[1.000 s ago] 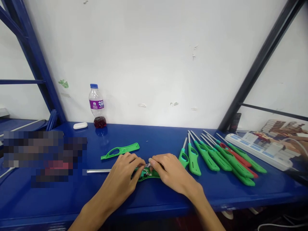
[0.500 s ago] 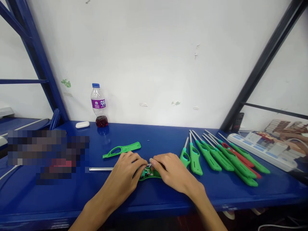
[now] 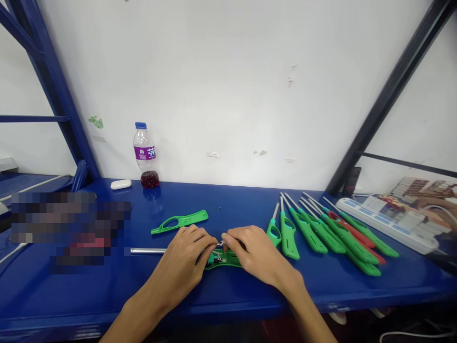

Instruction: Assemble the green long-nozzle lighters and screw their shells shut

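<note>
An opened green gas lighter (image 3: pixel 233 259) lies on the blue table with its inner parts showing. Its metal tube (image 3: pixel 148 251) sticks out to the left beneath my left hand (image 3: pixel 191 250). With thumb and finger closed, my left hand pinches one side of a thin whitish wire (image 3: pixel 221 244) just above the lighter body. From the other side my right hand (image 3: pixel 252 250) pinches the same wire, its fingertips almost meeting the left ones. Behind my left hand rests the loose green half of the casing (image 3: pixel 182 221). My fingers hide part of the lighter's mechanism.
Several assembled green lighters (image 3: pixel 314 233) and some red ones (image 3: pixel 357 233) lie at the right. A white power strip (image 3: pixel 389 226) is beyond them. At the back left stand a drink bottle (image 3: pixel 145 159) and a small white case (image 3: pixel 121 184). Blurred items (image 3: pixel 85 233) occupy the left side.
My hands hold nearly the same pinch, with the wire drawn slightly up and more of the lighter's inside showing. The whole view has shifted very slightly.
</note>
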### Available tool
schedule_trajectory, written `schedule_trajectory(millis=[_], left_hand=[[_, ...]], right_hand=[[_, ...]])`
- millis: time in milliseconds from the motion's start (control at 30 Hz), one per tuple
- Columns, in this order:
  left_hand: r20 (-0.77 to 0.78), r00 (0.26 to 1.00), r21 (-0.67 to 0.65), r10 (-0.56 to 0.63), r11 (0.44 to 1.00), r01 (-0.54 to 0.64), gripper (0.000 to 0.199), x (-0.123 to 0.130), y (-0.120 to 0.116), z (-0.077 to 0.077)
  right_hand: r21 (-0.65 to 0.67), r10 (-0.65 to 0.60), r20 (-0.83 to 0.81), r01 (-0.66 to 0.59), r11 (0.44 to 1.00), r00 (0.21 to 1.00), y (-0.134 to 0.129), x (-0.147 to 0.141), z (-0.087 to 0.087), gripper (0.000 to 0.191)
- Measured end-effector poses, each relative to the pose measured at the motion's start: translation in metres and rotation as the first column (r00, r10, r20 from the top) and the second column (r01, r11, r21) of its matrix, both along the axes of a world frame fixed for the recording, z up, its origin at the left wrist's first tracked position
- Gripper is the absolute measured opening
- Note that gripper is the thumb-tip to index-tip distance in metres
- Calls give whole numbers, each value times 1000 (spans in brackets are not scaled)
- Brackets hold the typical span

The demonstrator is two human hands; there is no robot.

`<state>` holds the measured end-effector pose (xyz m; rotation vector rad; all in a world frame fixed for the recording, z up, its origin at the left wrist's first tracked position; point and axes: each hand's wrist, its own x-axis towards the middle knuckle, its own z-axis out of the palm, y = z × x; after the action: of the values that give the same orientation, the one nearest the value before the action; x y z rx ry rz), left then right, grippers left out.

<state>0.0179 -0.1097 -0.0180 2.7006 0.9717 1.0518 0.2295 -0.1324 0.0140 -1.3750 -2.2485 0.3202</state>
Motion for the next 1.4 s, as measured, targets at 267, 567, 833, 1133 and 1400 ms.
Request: schedule_trajectory(millis=[267,567,833,1133,1400], left_hand=[[-2,1000,-2,8,1000,-8,24,-1,-2,2],[-15,1000,-3,-18,1000,18,24,0,-1,1],[-40,998,14,-49,999,49,27,-1,-1,2],[-62,997,9,-48,999,48,29,-3,1,0],[-89,996,29,-29,999,32,29,0,2,-3]], right_hand=[[5,-2,24,2,1000,1000,-2,-3,2,45],[6,-3,65,2,1000,998,-2,-4,1,47],[12,30,22,-30,999,999,-3,-7,1,45],[2,47,45,-47,999,998,-3,-5,3,44],[-9,33,37,-33,999,999,-2,-5,1,46]])
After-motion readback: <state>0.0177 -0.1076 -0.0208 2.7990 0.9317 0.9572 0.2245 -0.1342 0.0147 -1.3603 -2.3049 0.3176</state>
